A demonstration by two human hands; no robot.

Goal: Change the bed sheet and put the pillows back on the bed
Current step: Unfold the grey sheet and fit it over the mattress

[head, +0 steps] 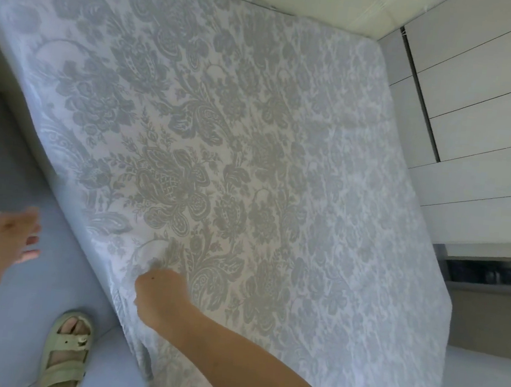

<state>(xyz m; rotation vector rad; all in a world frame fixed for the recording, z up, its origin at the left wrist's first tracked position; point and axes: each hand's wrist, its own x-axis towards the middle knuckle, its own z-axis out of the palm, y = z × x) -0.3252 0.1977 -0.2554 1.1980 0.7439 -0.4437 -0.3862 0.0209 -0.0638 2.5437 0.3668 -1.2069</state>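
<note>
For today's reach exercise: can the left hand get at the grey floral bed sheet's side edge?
Probably yes: the open left hand hovers beside the grey floral bed sheet, nothing between.

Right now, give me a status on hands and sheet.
Right hand grip pinches grey floral bed sheet at near edge. Left hand open, holding nothing. Nothing lying on sheet.

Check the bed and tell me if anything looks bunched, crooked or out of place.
Mostly tidy: the sheet lies flat and smooth over most of its spread. One small pucker sits by the near edge, where the right hand pinches the fabric with its fingers, and loose folds hang over the side just below it.
</note>
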